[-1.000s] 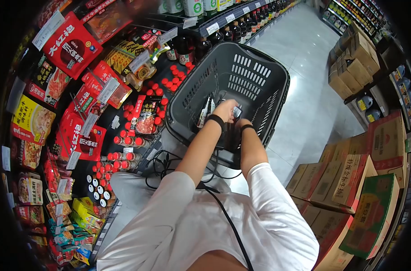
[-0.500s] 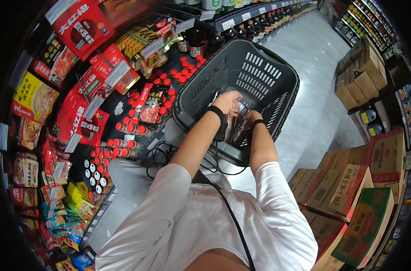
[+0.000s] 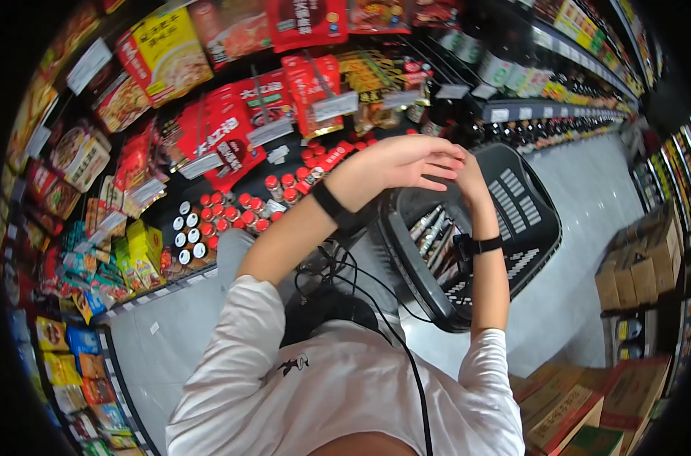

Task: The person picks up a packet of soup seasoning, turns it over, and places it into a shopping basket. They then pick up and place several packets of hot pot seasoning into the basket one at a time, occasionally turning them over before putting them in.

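Observation:
My left hand [image 3: 414, 163] is raised above the near-left rim of a dark grey shopping basket [image 3: 544, 181], its fingers stretched out and nothing in it. Close against its fingertips is my right hand [image 3: 471, 176], also over the basket; its fingers are largely hidden behind the left ones. Several packets [image 3: 439, 237] lie in the basket, partly covered by my right forearm. Beyond my left wrist, red-capped jars [image 3: 246, 214] stand in rows on the shelf, beneath hanging red pouches [image 3: 222, 137].
White-topped jars [image 3: 186, 237] and yellow-green packets [image 3: 144, 254] are at the left. Dark bottles line the back shelf [image 3: 550, 112]. Cardboard boxes [image 3: 641, 262] are stacked across the grey aisle floor [image 3: 592, 182]. A black cable [image 3: 391, 334] hangs across my body.
Both hands have risen out of the basket, leaving the packets inside, and have come together above it. The view has turned left, so the basket appears farther right.

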Demonstrator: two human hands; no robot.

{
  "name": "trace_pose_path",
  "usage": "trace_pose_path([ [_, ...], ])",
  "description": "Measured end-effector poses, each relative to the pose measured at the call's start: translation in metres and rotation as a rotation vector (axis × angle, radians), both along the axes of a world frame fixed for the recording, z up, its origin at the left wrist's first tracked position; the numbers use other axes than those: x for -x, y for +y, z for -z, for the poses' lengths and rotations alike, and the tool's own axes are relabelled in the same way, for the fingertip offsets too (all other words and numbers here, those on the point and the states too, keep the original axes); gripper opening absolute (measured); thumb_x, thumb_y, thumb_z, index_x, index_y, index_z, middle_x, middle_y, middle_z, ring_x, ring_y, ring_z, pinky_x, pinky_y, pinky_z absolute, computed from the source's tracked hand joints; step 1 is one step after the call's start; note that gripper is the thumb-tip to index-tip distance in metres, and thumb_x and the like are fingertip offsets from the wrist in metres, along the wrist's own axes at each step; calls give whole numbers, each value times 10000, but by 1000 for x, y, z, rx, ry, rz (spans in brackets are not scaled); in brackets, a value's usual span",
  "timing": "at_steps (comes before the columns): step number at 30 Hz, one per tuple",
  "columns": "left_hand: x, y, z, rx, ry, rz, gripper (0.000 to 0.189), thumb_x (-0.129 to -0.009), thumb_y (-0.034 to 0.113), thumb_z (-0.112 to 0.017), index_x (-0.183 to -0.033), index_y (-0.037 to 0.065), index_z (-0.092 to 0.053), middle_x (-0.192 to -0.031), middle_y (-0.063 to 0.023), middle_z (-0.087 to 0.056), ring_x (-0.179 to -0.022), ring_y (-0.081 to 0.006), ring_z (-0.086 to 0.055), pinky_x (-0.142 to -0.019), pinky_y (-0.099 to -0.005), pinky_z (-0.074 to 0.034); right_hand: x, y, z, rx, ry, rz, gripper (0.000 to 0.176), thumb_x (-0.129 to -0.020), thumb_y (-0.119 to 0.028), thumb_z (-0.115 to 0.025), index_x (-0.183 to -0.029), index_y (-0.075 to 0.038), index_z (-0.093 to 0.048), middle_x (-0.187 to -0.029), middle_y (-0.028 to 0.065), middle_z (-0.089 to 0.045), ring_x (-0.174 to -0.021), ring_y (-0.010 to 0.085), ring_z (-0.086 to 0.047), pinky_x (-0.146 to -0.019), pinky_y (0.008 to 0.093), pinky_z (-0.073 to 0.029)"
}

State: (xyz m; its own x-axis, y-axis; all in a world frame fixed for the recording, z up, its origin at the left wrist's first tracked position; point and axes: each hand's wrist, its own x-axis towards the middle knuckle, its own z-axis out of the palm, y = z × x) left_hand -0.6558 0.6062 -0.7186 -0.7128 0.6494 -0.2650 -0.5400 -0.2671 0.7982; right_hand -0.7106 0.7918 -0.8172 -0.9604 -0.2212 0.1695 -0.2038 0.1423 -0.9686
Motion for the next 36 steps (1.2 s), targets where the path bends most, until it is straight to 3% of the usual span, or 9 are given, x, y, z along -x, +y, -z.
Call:
trace_pose_path([
  [1,-10,-23,-13,-25,46,-34,296,-910,209,-501,-1129,14,-541,-1143,-128,-562,-1025,-228,-563,-900,-396,-454,-13,-24,-21,-42,77,-46,271,-773,14,-493,-1034,12,-565,-902,74,-628,-839,131,-573,-677,261,-471],
  [4,-39,-88,-31,-20,196,-164,324,-941,181,-441,-1203,-3,-488,-1181,-129,-548,-1067,-226,-549,-888,-372,-467,-40,-86,-64,28,-26,-224,218,-833,-12,-493,-1039,11,-560,-874,62,-624,-789,105,-570,-670,226,-460],
  [6,-66,-127,-45,24,293,-219,311,-943,178,-440,-1192,-1,-492,-1179,-119,-550,-1077,-220,-546,-884,-363,-467,-57,-117,-84,8,23,-323,187,-861,-50,-507,-1025,21,-562,-809,31,-615,-681,54,-535,-581,200,-429],
  [10,-108,-189,-47,94,266,-341,291,-931,173,-472,-1169,9,-501,-1162,-105,-557,-1068,-203,-549,-878,-340,-465,-75,-165,-106,-63,97,-469,174,-848,-40,-507,-995,8,-586,-794,4,-610,-601,26,-473,-550,186,-402],
  [19,-156,-276,-23,6,112,-547,267,-913,179,-512,-1125,17,-531,-1127,-110,-571,-1039,-202,-557,-867,-336,-468,-68,-257,-117,-34,141,-629,174,-856,-51,-499,-983,23,-591,-852,61,-647,-675,57,-537,-620,205,-440],
  [24,-127,-268,-52,-112,279,-504,254,-916,150,-489,-1124,8,-527,-1128,-126,-569,-1052,-205,-553,-895,-351,-450,-40,-280,-143,-35,200,-565,161,-861,-82,-510,-942,25,-600,-832,61,-647,-669,81,-549,-610,228,-449],
  [30,-92,-244,-63,-53,327,-414,236,-911,128,-499,-1113,9,-527,-1110,-108,-578,-1026,-194,-569,-887,-330,-462,-40,-254,-153,-97,252,-366,167,-877,-117,-525,-941,17,-604,-799,62,-639,-708,105,-583,-644,233,-465],
  [31,-91,-243,-61,-63,326,-398,235,-910,127,-502,-1111,9,-528,-1107,-108,-579,-1023,-193,-570,-885,-329,-464,-50,-249,-152,11,188,-355,166,-877,-122,-530,-939,14,-602,-771,46,-622,-716,99,-578,-641,230,-457],
  [36,-76,-242,-38,-69,344,-363,237,-915,129,-492,-1113,2,-519,-1118,-121,-575,-1036,-201,-568,-877,-327,-469,-61,-189,-111,-399,295,-97,206,-849,-144,-568,-965,24,-595,-818,108,-649,-728,154,-613,-658,278,-464],
])
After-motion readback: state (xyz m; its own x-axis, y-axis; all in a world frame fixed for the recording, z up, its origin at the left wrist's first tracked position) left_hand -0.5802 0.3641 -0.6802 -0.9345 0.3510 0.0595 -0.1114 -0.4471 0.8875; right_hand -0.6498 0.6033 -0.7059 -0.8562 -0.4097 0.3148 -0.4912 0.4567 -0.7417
